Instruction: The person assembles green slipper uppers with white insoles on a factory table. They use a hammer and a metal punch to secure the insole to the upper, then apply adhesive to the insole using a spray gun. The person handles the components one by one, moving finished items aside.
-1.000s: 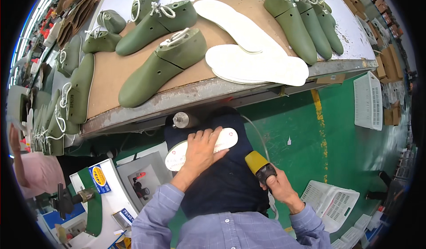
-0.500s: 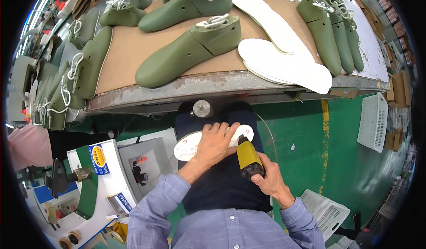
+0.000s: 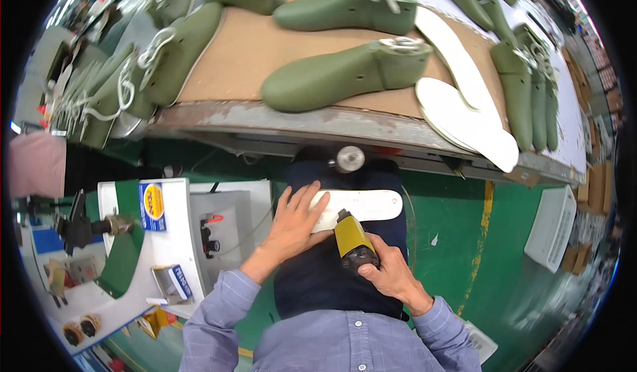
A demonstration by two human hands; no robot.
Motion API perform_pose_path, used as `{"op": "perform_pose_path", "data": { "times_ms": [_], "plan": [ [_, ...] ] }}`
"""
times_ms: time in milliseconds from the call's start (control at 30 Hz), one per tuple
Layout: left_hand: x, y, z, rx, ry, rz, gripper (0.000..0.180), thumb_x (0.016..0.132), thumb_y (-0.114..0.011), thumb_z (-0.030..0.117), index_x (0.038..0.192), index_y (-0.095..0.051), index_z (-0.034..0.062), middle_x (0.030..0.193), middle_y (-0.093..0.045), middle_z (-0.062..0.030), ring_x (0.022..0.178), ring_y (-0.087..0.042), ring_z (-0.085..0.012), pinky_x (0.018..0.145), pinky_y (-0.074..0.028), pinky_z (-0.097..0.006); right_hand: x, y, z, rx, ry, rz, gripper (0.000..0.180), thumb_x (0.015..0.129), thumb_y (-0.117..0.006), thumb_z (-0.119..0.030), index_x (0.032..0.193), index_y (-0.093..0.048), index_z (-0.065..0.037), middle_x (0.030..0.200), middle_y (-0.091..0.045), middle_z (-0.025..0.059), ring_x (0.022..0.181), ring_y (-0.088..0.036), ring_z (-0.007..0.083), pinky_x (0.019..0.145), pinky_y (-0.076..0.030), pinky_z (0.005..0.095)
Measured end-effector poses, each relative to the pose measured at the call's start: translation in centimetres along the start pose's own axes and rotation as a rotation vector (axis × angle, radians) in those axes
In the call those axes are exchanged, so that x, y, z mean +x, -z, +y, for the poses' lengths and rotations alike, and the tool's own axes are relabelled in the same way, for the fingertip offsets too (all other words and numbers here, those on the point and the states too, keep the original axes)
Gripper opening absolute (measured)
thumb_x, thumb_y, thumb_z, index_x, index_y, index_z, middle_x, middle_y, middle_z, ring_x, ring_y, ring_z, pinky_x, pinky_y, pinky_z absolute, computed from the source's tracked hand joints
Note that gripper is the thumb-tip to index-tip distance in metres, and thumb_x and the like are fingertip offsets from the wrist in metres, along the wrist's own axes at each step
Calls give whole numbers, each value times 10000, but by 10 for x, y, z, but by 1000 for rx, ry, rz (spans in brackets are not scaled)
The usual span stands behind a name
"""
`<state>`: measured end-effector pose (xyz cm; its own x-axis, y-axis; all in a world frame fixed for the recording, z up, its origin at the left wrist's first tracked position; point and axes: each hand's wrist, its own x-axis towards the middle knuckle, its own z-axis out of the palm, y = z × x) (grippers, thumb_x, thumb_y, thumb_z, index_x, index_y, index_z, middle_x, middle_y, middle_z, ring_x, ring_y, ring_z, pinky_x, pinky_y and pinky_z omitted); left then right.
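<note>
A white shoe insole [image 3: 371,204] with faint red marks lies lengthwise above my lap. My left hand [image 3: 292,223] rests across its left end, fingers stretched and spread, covering that end. My right hand [image 3: 395,272] is wrapped around a yellow-and-black handheld tool [image 3: 353,241]. The tool's narrow black nose points up and left at the insole's lower edge, near my left thumb. I cannot tell whether the nose touches it. What supports the insole from below is hidden. A round metal post end [image 3: 350,159] stands just beyond it.
Green shoe lasts [image 3: 338,80] with white cords lie on the workbench [image 3: 318,116] ahead, beside more white insoles [image 3: 464,126]. At left stands a white cabinet [image 3: 179,206] with small boxes. A white crate [image 3: 552,229] is on the green floor at right. A person in pink stands far left.
My left hand has slid left along the insole to its end. My right hand has carried the tool from near the right end to farther left. The whole view has shifted.
</note>
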<state>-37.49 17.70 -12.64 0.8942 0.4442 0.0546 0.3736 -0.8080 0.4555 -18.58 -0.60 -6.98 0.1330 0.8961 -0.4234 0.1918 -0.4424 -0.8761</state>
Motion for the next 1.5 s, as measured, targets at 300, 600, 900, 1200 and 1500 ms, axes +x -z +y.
{"op": "perform_pose_path", "data": {
  "times_ms": [300, 600, 900, 1200, 1500],
  "plan": [
    [-35, -20, -37, -512, 81, 144, 1044, 739, -897, 111, 1601, -310, 47, 1582, -443, -183, 1425, -442, -398, 1173, -397, -470, 24, -36, -16, -53, 54, -110, 901, 870, -705, -626, 1416, -490, 57, 1042, -725, 278, 987, -730, 457, 843, -570, 445],
    [-45, -30, -42, -741, 198, 223, 1229, 708, -938, 121, 1657, -157, 103, 1528, -537, -173, 1382, -530, -379, 1167, -421, -448, 27, -42, -17, -68, 62, -87, 1067, 850, -586, -838, 1424, -499, 57, 1007, -739, 222, 961, -755, 357, 826, -571, 413],
    [-52, -35, -34, -910, 385, 250, 1281, 700, -947, 136, 1660, -101, 67, 1526, -552, -151, 1394, -542, -332, 1171, -426, -400, 27, -43, -16, -51, 63, -65, 1132, 814, -548, -908, 1409, -529, 55, 974, -743, 174, 942, -748, 271, 821, -566, 379],
    [-53, -26, -35, -884, 392, 172, 1275, 707, -935, 155, 1660, -94, 52, 1529, -539, -158, 1397, -522, -351, 1188, -401, -417, 12, -35, -15, -106, 37, -114, 970, 831, -651, -793, 1346, -563, 25, 983, -738, 224, 934, -755, 376, 805, -572, 414],
    [21, -3, 8, -111, -8, 35, 1000, 717, -881, 439, 1498, -442, -6, 1379, -525, -246, 1354, -472, -410, 1157, -365, -515, -27, -24, -8, -725, 27, -43, 718, 887, -762, -456, 1384, -564, 24, 1115, -716, 282, 980, -716, 437, 817, -577, 472]
  ]
}}
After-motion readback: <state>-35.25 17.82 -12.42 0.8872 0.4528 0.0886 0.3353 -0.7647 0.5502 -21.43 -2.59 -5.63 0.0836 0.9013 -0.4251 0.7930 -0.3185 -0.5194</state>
